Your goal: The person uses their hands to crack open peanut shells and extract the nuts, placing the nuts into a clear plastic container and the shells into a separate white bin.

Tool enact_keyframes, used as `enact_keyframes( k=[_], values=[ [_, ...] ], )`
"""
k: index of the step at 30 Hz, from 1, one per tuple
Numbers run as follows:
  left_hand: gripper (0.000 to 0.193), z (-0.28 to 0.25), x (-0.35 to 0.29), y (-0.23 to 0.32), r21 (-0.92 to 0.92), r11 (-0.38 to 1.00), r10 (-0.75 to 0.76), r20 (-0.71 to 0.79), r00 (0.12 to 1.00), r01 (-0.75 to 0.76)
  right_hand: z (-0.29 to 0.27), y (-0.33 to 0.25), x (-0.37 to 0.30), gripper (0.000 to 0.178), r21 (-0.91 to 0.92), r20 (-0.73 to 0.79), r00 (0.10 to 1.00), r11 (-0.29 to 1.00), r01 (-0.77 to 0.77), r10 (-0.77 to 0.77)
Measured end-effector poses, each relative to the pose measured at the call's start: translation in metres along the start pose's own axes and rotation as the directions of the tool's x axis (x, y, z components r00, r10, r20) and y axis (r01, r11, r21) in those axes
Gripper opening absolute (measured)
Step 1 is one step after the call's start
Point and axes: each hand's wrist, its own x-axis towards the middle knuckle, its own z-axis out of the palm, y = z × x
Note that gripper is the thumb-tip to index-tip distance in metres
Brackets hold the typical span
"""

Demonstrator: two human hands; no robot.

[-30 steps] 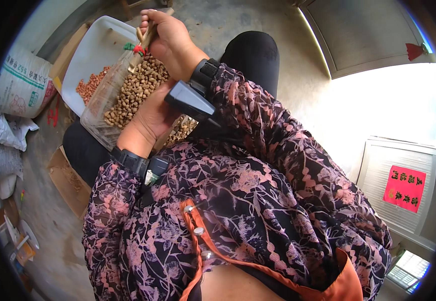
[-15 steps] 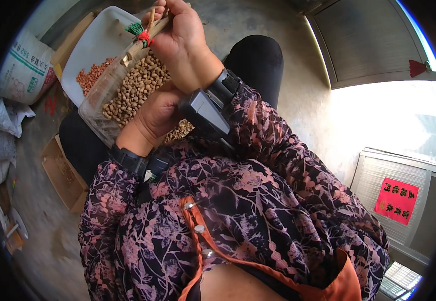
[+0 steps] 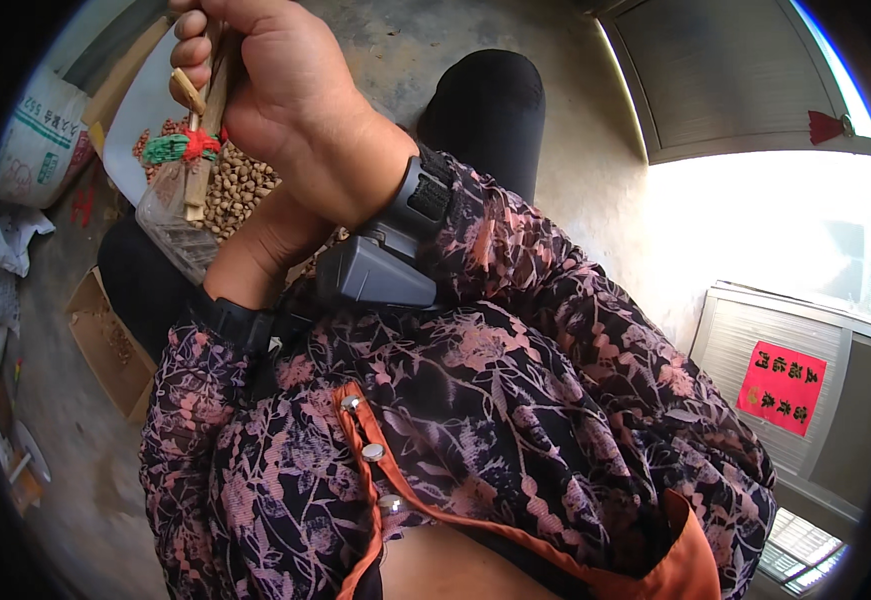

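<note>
My right hand (image 3: 290, 105) is raised at the upper left, its fingers wrapped round a wooden stick tool (image 3: 198, 180). Red and green cord binds the tool, and a shorter stick juts out beside the binding. Below and partly behind my right wrist is my left hand (image 3: 277, 225); its fingers are hidden. Beneath both hands, a clear plastic container (image 3: 170, 228) holds many tan nuts (image 3: 240, 190) that look like unshelled peanuts. Reddish kernels (image 3: 170, 128) lie in a pale tub (image 3: 127, 135) beyond it, partly covered by my right hand.
A cardboard box (image 3: 107, 335) with brown bits inside sits on the floor by my left knee. White woven sacks (image 3: 40, 140) stand at the far left. My right knee (image 3: 485, 120) rises beyond the hands. A metal door (image 3: 730, 80) is at the upper right.
My right hand has moved left and looks larger, with the wooden stick tool now nearly upright in it. My left hand has become more hidden behind my right wrist.
</note>
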Motion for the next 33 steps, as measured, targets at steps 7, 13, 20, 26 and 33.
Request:
enact_keyframes(
  k=[7, 13, 20, 26, 33],
  values=[
    [0.037, -0.012, -0.013, 0.004, 0.115, 0.99, -0.063, -0.118, 0.991, 0.076, -0.015, 0.017, 0.012, 0.014, -0.684, 0.133, 0.966, 0.685, 0.25, -0.221],
    [0.035, -0.012, 0.003, 0.012, 0.234, 0.969, -0.029, -0.216, 0.976, 0.08, -0.037, 0.012, 0.022, 0.015, -0.808, 0.589, 0.806, -0.053, 0.586, -0.065],
    [0.015, -0.024, 0.028, 0.058, 0.464, 0.823, -0.117, -0.426, 0.897, 0.327, -0.072, -0.063, 0.056, 0.017, -0.789, 0.495, 0.869, -0.414, 0.454, 0.01],
    [0.02, 0.118, 0.053, 0.081, 0.813, 0.582, 0.231, -0.129, 0.964, -0.031, -0.091, -0.101, 0.033, 0.016, -0.76, 0.388, 0.911, -0.511, 0.402, 0.14],
    [0.014, 0.224, 0.053, 0.029, 0.952, 0.185, 0.429, 0.144, 0.892, -0.243, -0.08, -0.143, -0.054, 0.014, -0.734, 0.413, 0.894, -0.518, 0.439, 0.172]
  ],
)
